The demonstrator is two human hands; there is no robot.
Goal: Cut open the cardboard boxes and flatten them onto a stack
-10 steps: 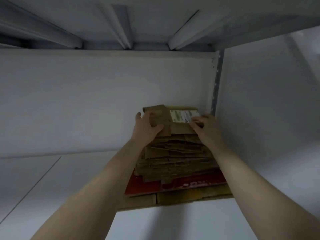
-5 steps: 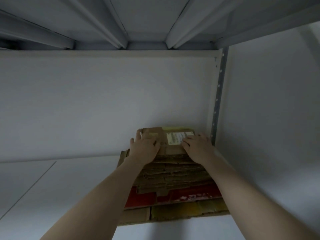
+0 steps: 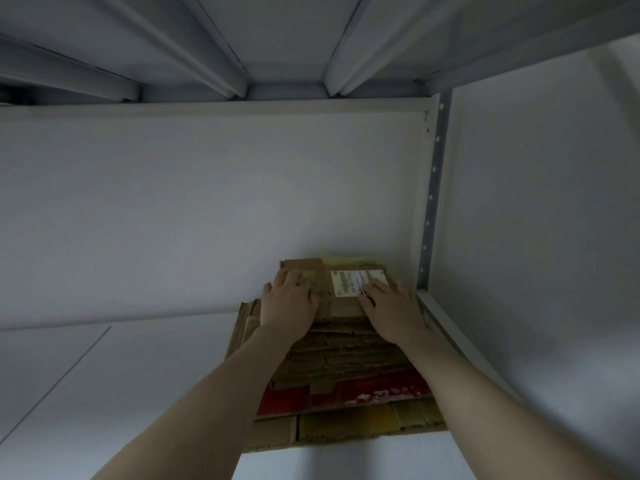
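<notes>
A stack of flattened cardboard boxes lies on a white shelf, pushed into its back right corner. The top sheet is brown and carries a white shipping label. Red and yellow printed sheets stick out at the stack's near bottom. My left hand lies flat on the left part of the top sheet, fingers spread. My right hand presses flat on the right part, fingertips over the label's edge. No knife is in view.
The white shelf board stretches to the left of the stack. A white back panel rises behind it. A perforated metal upright and side panel stand on the right. The ribbed underside of the shelf above hangs overhead.
Both hands went from holding the top sheet's far part to lying flat on it. The top sheet has settled lower onto the stack.
</notes>
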